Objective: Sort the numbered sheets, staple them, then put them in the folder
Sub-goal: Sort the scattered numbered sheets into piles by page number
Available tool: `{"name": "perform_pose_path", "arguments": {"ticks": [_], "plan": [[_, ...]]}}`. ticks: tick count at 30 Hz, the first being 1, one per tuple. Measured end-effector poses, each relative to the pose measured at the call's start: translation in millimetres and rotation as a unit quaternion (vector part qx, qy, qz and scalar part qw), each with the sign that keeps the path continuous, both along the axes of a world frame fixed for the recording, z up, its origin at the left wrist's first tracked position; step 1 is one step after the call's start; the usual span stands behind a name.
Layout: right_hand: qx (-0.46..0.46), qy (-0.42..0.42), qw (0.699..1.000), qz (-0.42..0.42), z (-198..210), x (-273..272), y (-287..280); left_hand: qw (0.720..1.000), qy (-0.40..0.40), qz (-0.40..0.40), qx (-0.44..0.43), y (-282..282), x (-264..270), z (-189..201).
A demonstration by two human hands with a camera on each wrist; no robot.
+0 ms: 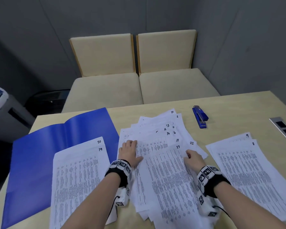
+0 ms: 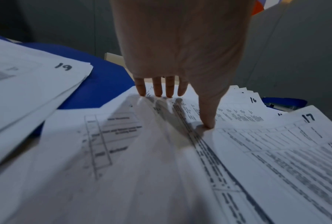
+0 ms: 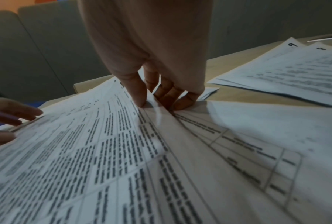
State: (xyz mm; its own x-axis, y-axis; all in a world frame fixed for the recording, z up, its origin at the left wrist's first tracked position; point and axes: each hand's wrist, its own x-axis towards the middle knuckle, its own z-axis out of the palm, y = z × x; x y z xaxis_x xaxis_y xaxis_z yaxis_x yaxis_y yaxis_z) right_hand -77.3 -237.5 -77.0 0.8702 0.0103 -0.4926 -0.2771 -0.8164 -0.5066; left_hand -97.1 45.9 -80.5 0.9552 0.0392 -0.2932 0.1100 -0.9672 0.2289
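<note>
Sheet 17 [image 1: 170, 171] pinched by right hand [image 1: 192, 160]; left hand [image 1: 129, 152] presses flat, fingers straight.

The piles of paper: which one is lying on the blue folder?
The left pile, with sheets 19 and 20 showing, lies on the open blue folder. The middle pile under both hands and the right pile, showing 8 and 9, lie on the table.

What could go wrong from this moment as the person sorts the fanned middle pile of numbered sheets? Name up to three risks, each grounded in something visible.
1. The right hand pinches sheet 17 where edges overlap; a second page may lift with it.
2. The left hand only presses flat on the fanned pile, so pulling could skew it.
3. Sheets 19 and 20 lie on the open folder, which may hamper filing later.
</note>
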Motion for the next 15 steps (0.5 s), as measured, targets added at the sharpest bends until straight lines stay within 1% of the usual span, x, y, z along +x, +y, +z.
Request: {"name": "perform_pose_path", "arguments": {"ticks": [2,6,11,15], "plan": [[0.006,-0.008,1.000,-0.003,2,-2,2,1.000,0.004,-0.007,0.013,0,2,1],[0.016,-0.031,0.999,0.016,3,-7,3,0.999,0.020,-0.018,0.021,2,7,4],[0.027,-0.038,0.999,0.022,5,-10,0,0.996,0.065,-0.041,0.042,5,24,15],[0.076,-0.030,0.997,-0.008,7,-10,-4,0.995,0.052,-0.061,0.067,5,30,16]]}}
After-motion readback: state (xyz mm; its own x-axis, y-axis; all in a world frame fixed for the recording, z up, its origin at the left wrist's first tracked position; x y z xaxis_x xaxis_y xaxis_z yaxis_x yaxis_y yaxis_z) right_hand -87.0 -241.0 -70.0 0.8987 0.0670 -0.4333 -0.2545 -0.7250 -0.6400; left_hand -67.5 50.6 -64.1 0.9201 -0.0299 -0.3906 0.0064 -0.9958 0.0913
